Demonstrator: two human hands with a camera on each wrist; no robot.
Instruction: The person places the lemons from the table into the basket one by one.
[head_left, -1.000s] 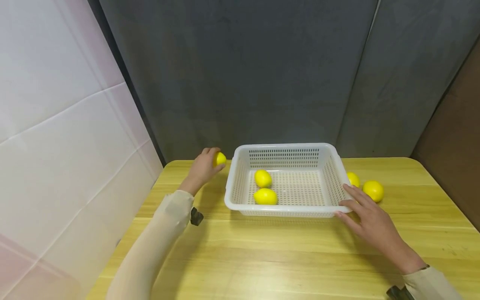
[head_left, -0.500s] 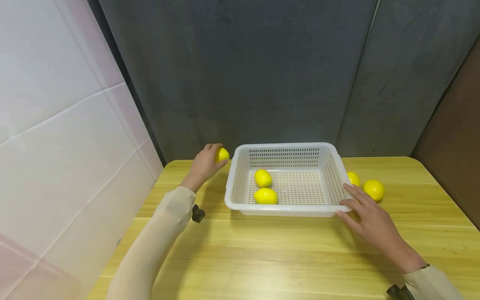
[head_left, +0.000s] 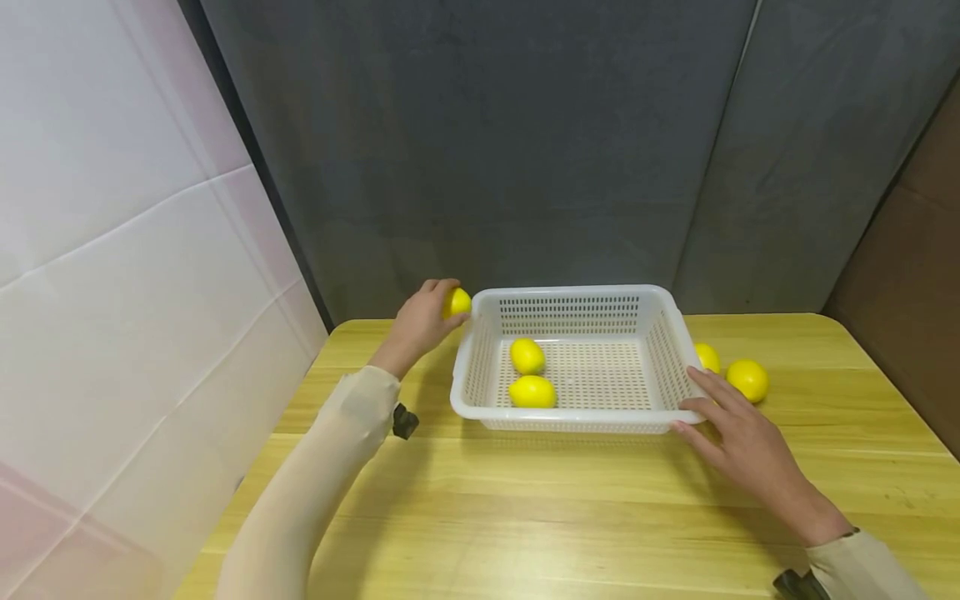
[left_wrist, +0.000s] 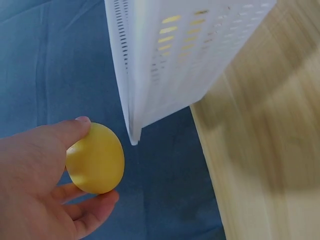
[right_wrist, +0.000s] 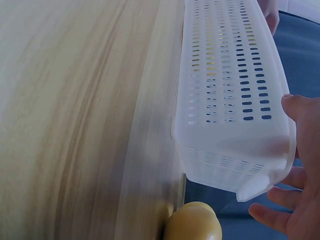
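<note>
My left hand (head_left: 422,323) holds a yellow lemon (head_left: 458,302) between thumb and fingers, raised beside the back left corner of a white plastic basket (head_left: 577,422). In the left wrist view, the lemon (left_wrist: 96,159) is pinched clear of the basket wall (left_wrist: 170,75). Inside the basket, towards its left, lie two lemons, one behind (head_left: 527,356) and one in front (head_left: 532,392). My right hand (head_left: 738,437) touches the basket's front right corner. From the right wrist, its fingers (right_wrist: 285,197) look spread and nearly straight along the rim, with the thumb on the front side.
Two more lemons sit on the table right of the basket, one (head_left: 747,381) in full view and one (head_left: 707,357) partly hidden by the basket. The wooden table (head_left: 525,508) meets a dark grey partition (head_left: 480,150) at the back. A white panel (head_left: 135,292) rises on the left.
My left hand has lifted the lemon and carried it rightward, from left of the basket up to its rim. My right hand and the basket have stayed in place.
</note>
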